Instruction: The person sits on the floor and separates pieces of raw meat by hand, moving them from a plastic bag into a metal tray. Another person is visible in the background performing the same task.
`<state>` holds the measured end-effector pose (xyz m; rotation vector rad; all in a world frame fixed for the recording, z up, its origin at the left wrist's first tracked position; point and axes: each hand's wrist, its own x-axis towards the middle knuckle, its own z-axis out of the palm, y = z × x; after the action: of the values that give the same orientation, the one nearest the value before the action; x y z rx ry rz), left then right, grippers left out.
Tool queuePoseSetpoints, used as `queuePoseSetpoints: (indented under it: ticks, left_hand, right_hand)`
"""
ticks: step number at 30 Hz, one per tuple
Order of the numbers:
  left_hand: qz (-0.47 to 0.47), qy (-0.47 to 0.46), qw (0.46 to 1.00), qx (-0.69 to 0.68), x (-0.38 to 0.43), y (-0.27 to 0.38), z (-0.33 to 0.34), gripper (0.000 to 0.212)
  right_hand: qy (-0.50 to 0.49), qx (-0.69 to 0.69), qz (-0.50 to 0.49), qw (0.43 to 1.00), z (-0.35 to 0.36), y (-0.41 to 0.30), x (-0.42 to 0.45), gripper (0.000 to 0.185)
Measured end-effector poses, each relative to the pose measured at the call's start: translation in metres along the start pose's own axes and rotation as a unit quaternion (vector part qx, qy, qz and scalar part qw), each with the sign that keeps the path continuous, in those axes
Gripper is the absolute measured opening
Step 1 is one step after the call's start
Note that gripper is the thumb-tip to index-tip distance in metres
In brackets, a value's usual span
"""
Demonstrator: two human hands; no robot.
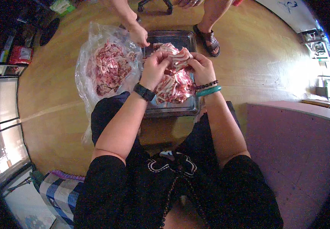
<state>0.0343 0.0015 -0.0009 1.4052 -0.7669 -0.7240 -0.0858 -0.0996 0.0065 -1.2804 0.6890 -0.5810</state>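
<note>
Between them, my left hand (156,68) and my right hand (202,67) pinch a folded strip of raw, fat-streaked meat (179,60) by its two sides. The strip is held above a clear rectangular tray (173,111), where a heap of sliced meat (175,88) lies. Part of that heap is hidden behind my hands and the held strip. Left of the tray, an open clear plastic bag (84,65) carries a larger pile of raw meat pieces (110,68).
Another person's hand (139,35) hangs over the tray's far left corner. That person's sandalled foot (209,40) is beside the tray's far right. A purple panel (291,140) stands at my right, and a checked cloth (58,191) lies at the lower left. A wheeled chair base (155,6) is beyond.
</note>
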Motion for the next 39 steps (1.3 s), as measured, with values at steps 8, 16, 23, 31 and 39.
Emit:
queuePoseSetpoints:
  ticks: [8,16,23,31,39]
  left_hand:
    - [-0.185,0.004,0.94,-0.285,-0.004,0.017,-0.002,0.015]
    - [0.042,-0.032,0.998,-0.025,-0.005,0.003,0.011,0.008]
    - [0.024,0.079,0.996,-0.021,0.004,-0.005,0.001,0.011]
    - [0.242,-0.035,0.923,0.296,0.006,-0.016,-0.005,0.018]
    - [0.132,-0.033,0.972,0.193,-0.003,-0.002,0.019,0.024]
  right_hand:
    - [0.051,0.148,-0.012,0.988,-0.031,-0.008,0.01,0.023]
    - [-0.023,-0.017,0.041,0.999,-0.001,0.011,0.003,0.028]
    - [0.071,-0.135,0.001,0.988,-0.03,0.015,0.018,0.018]
    - [-0.047,-0.416,0.018,0.908,-0.042,0.023,0.022,0.028]
    - [-0.047,-0.114,-0.05,0.991,-0.022,0.022,0.018,0.019]
